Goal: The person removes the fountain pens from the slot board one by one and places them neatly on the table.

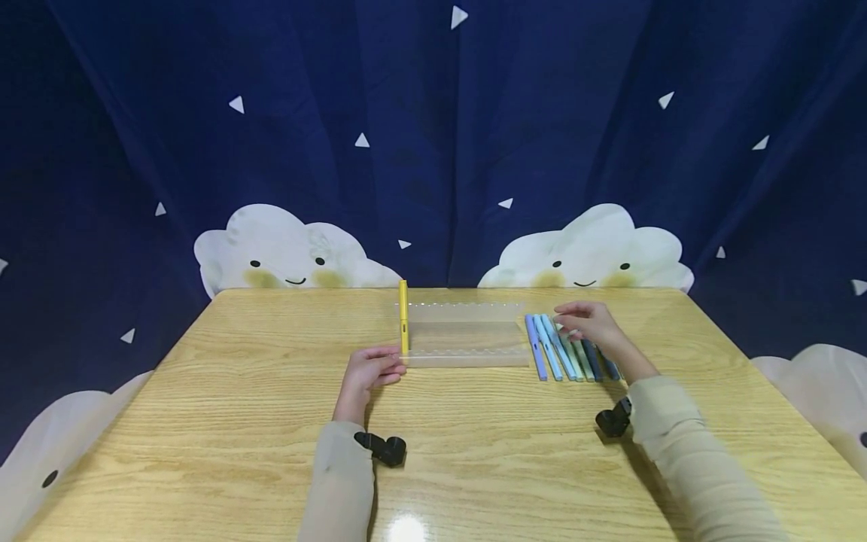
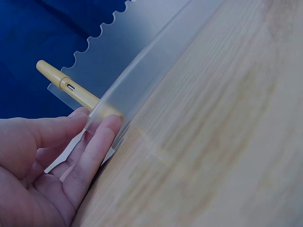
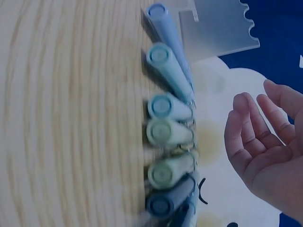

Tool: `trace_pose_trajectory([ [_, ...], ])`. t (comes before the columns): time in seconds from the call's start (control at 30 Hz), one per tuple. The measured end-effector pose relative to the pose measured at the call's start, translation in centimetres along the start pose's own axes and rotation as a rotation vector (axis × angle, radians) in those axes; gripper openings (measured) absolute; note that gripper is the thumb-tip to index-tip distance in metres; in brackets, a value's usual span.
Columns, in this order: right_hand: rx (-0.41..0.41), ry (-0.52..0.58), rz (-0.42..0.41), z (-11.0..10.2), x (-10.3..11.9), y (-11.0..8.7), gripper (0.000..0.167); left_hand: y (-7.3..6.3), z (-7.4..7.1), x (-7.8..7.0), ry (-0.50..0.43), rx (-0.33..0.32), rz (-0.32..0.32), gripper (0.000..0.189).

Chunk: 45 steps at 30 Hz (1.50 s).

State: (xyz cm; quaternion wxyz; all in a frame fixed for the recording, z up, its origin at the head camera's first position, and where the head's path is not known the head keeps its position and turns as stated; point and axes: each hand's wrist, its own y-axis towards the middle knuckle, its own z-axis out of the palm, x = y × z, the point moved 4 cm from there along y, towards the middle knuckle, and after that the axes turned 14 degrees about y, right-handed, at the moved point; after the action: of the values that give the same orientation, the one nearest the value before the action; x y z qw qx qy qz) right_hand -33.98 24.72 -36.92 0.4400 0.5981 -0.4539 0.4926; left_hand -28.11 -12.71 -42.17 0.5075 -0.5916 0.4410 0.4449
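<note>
A clear plastic pen rack [image 1: 467, 361] with scalloped edges stands near the table's far edge. One yellow pen [image 1: 404, 320] lies across its left end, in the notches. My left hand [image 1: 371, 370] pinches the rack's front left corner; in the left wrist view its thumb and fingers [image 2: 102, 142] are around the plastic edge, beside the yellow pen [image 2: 85, 97]. Over the row of pens to the right hovers my right hand [image 1: 591, 324], fingers loosely bent, holding nothing. Several pens lie there side by side: a purple pen [image 1: 536, 348], then light blue, green and dark blue ones.
A wooden table [image 1: 467, 467] spreads under everything. Behind it hangs a dark blue curtain [image 1: 433, 150] with white clouds and triangles. Black wrist cameras sit on both sleeves, one low over the table at the left wrist [image 1: 386, 449].
</note>
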Motion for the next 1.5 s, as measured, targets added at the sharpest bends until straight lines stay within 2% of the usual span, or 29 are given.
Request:
trace_pose_trajectory([
  [0.2,0.024,0.012,0.035,1.7,0.4,-0.1,0.038,0.1,0.0,0.1,0.004,-0.004,-0.012,0.023],
  [0.37,0.028,0.027,0.033,2.8,0.4,0.3,0.038,0.1,0.0,0.1,0.001,-0.001,-0.012,0.024],
  [0.7,0.064,0.136,0.022,5.8,0.1,1.0,0.035,0.1,-0.1,0.2,0.007,-0.006,-0.015,0.023],
  [0.93,0.033,0.213,0.03,8.0,-0.3,1.5,0.026,0.2,-0.1,0.2,0.007,-0.007,-0.018,0.023],
  [1.17,0.014,0.301,0.021,10.3,-0.2,1.7,0.027,0.1,-0.1,0.1,0.015,-0.009,-0.017,0.023],
  [1.33,0.024,0.315,0.002,11.7,-0.3,2.0,0.024,0.1,-0.1,0.1,0.013,-0.009,-0.02,0.023],
  [1.5,0.034,0.326,0.014,13.2,-0.2,2.1,0.028,0.1,-0.1,0.1,0.009,-0.006,-0.017,0.023],
])
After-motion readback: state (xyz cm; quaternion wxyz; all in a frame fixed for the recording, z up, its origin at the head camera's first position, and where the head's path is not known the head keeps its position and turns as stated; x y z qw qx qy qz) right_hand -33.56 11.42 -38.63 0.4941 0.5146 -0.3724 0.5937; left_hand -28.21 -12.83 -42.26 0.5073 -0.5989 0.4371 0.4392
